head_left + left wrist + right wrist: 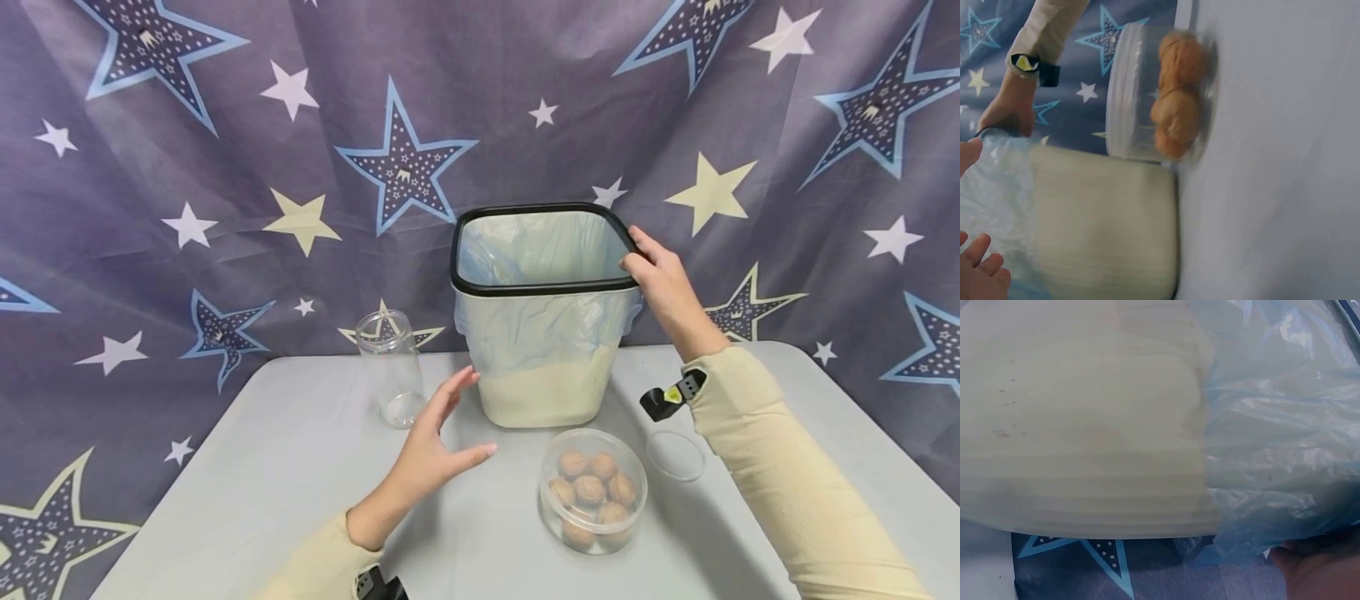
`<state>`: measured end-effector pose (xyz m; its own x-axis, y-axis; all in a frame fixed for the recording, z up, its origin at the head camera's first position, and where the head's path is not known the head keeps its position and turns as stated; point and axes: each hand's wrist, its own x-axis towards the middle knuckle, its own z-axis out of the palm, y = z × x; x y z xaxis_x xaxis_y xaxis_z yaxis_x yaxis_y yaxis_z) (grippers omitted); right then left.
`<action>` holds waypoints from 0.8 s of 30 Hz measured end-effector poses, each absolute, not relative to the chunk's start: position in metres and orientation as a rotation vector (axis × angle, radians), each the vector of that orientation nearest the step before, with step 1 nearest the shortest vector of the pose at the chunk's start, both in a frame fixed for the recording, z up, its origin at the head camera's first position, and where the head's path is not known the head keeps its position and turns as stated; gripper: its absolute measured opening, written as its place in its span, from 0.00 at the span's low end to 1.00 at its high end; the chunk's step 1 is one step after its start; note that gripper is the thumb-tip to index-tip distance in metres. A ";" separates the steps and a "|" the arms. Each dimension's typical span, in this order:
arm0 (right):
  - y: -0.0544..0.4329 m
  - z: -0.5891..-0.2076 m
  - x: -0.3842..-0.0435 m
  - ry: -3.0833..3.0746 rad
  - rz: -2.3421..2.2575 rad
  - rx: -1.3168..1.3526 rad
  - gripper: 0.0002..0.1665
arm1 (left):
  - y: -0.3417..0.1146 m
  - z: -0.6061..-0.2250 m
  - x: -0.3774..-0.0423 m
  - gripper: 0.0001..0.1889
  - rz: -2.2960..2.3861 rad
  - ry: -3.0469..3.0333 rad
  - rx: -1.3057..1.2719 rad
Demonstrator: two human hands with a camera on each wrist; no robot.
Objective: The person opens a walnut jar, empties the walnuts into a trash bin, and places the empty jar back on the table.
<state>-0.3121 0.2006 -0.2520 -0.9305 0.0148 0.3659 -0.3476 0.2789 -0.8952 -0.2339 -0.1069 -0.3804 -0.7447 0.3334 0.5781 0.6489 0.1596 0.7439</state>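
Observation:
A cream trash can [543,396] with a black rim [555,290] stands at the back of the table. A translucent blue bag [540,325] lines it and folds down over its outside. On the right side of the rim, my right hand [662,279] grips the edge, thumb on the inner side. My left hand [429,446] is held apart from the can at its front left, thumb and fingers spread with nothing between them. In the left wrist view, its fingertips [977,247] show beside the bag. The right wrist view shows the can's side [1085,425] up close.
In front of the can sits a clear round tub [551,533] with several walnuts [590,490] inside. A thin clear disc or ring [676,479] lies to its right. At the left stands a tall clear jar [390,367]. A star-patterned curtain [525,50] hangs behind the table.

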 end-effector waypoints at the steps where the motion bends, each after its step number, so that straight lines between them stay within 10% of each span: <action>1: 0.201 -0.252 -0.312 -2.252 1.694 0.304 0.38 | -0.105 -0.383 -0.233 0.46 -1.634 -2.175 -0.943; 24: 0.214 -0.280 -0.298 -2.234 1.604 0.385 0.36 | -0.078 -0.417 -0.215 0.46 -2.083 -2.333 -0.862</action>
